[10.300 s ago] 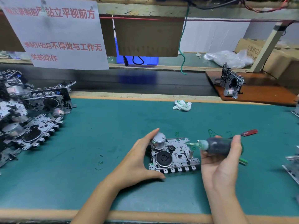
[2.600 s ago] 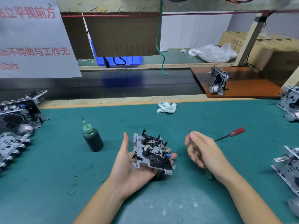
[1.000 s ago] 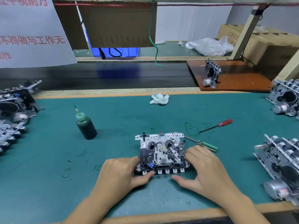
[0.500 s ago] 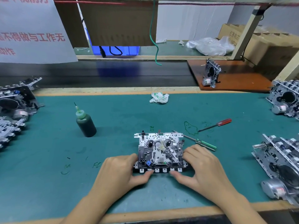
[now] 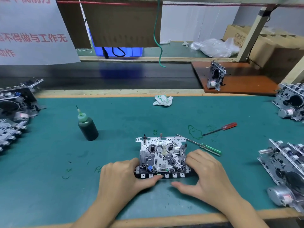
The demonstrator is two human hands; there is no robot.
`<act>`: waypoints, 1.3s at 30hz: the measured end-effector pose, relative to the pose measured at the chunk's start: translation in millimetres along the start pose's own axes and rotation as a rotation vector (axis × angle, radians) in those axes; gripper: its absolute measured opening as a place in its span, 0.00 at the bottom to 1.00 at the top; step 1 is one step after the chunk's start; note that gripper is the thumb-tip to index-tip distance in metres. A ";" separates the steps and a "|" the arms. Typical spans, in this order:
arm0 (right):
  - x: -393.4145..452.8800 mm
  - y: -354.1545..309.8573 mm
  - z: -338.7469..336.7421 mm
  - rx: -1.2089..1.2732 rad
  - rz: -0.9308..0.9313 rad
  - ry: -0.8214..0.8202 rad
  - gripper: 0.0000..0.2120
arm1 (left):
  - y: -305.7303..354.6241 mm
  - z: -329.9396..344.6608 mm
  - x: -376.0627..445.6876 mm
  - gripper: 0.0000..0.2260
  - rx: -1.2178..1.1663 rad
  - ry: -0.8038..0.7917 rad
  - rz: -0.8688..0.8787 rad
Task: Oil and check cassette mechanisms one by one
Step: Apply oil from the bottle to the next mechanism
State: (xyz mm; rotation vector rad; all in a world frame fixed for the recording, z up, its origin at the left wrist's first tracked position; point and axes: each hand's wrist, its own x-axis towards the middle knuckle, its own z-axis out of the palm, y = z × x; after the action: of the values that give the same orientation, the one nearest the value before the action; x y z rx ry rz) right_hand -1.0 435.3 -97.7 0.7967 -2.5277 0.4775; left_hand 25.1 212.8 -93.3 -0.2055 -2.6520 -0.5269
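Mechanism: the cassette mechanism (image 5: 162,156) lies flat on the green mat (image 5: 49,162), near the front edge and between the two hands, with its two reel hubs facing up and a row of white keys along its near side.
Left hand: the left hand (image 5: 122,179) rests against the mechanism's left side; its fingers curl around that edge and its thumb lies on the key row from the front.
Right hand: the right hand (image 5: 205,176) cups the mechanism's right side, fingers bent over the corner; its thumb stretches along the mat just in front of the keys, and whether it touches them cannot be told.
Green screwdriver: a green-handled screwdriver (image 5: 199,145) lies on the mat just beyond the right hand, its tip near the mechanism's far right corner.
Red screwdriver: a red-handled screwdriver (image 5: 220,128) lies further back and to the right, apart from the green one.
Oil bottle: a dark oil bottle (image 5: 87,126) with a green needle cap stands upright to the left of the mechanism, well apart from it.
Crumpled wrapper: a white wrapper (image 5: 162,100) sits near the mat's far edge.
Left pile: more mechanisms (image 5: 14,111) are heaped at the left edge.
Right pile: other mechanisms (image 5: 286,170) lie along the right edge.
Single unit: one mechanism (image 5: 216,75) stands upright on a brown board (image 5: 243,84) behind the mat.
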 end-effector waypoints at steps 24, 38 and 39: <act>-0.2 5.3 -1.1 -0.153 -0.093 -0.011 0.21 | -11.8 -3.2 -0.2 0.27 -0.073 -0.061 0.114; -2.1 4.8 -3.4 -0.131 -0.093 0.002 0.22 | -12.5 -5.3 -0.7 0.30 -0.084 -0.030 0.191; -2.4 5.6 -4.8 -0.137 -0.107 -0.002 0.22 | -13.4 -4.9 -0.7 0.31 -0.092 -0.022 0.190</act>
State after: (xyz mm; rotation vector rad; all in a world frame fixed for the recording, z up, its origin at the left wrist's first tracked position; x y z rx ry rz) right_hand -1.2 442.8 -95.9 0.8741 -2.4733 0.2649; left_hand 24.6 198.5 -93.9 -0.4876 -2.5957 -0.5862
